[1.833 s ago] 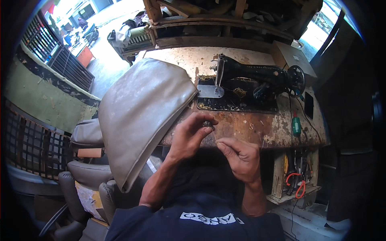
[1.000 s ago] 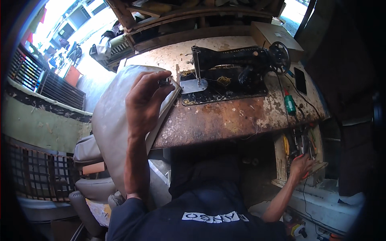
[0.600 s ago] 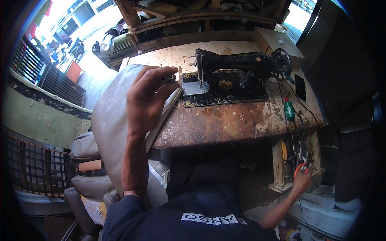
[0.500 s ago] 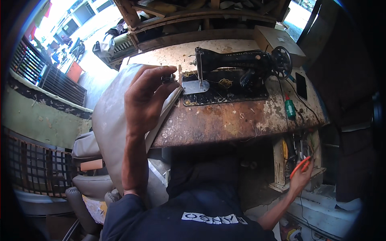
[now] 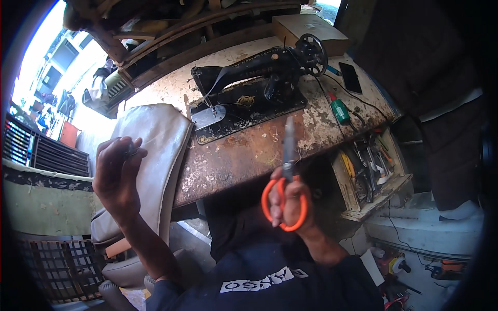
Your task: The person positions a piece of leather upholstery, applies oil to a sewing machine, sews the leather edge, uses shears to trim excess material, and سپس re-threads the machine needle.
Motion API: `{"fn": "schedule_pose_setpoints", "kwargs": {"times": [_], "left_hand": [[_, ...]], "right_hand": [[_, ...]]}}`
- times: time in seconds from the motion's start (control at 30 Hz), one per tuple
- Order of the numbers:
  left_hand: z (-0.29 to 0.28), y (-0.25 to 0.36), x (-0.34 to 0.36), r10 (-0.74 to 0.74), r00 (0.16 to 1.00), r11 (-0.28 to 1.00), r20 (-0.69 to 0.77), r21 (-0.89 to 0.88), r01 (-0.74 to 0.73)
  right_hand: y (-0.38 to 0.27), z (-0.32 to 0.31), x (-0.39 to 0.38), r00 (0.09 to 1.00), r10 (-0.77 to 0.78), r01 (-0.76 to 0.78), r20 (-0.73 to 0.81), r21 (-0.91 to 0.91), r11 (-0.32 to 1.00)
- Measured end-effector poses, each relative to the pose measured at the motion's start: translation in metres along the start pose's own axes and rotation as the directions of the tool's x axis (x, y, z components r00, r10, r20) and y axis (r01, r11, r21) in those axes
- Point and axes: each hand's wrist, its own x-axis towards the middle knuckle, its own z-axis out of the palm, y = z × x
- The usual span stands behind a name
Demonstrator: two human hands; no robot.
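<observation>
My right hand (image 5: 296,207) grips scissors (image 5: 288,150) by their orange handles, over the table's front edge. Their blades point away from me and are smeared by motion. My left hand (image 5: 115,173) is raised over the left side of a grey sheet of material (image 5: 150,129), pinching a small shiny metal part (image 5: 130,151), perhaps a bobbin case; the fingers partly hide it. The sheet drapes off the table's left end, its far corner close to the bed plate of a black sewing machine (image 5: 249,70).
The worn wooden table (image 5: 233,160) carries a green bottle (image 5: 340,111), a phone (image 5: 349,78) and a cardboard box (image 5: 311,31). An open tool drawer (image 5: 358,207) juts out at the right. Cables trail from the table's right side.
My right hand has brought the scissors from the drawer to the middle front. My left hand has drawn back from beside the needle, still pinching the metal part. The whole view has shifted.
</observation>
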Motion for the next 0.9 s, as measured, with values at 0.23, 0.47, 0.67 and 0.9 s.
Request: {"fn": "schedule_pose_setpoints", "kwargs": {"times": [0.23, 0.47, 0.67, 0.9], "left_hand": [[-0.033, -0.026, -0.035, -0.007, 0.999, 0.998, -0.05, -0.07, 0.004], [-0.036, -0.025, -0.08, -0.385, 0.918, 0.912, 0.098, -0.109, 0.395], [-0.014, -0.017, -0.091, -0.325, 0.838, 0.945, 0.438, 0.113, 0.307], [-0.034, -0.019, -0.09, -0.249, 0.796, 0.955, 0.551, 0.005, 0.296]], "right_hand": [[-0.081, -0.144, -0.012, 0.546, -0.795, -0.271, -0.266, -0.953, 0.133], [-0.11, -0.2, -0.01, 0.642, -0.56, -0.716, -0.523, -0.671, -0.194], [-0.014, -0.037, 0.05, 0.967, 0.039, 0.253, 0.252, -0.968, -0.013], [-0.019, 0.016, 0.09, 0.908, 0.218, 0.127, 0.358, -0.73, 0.672]]}}
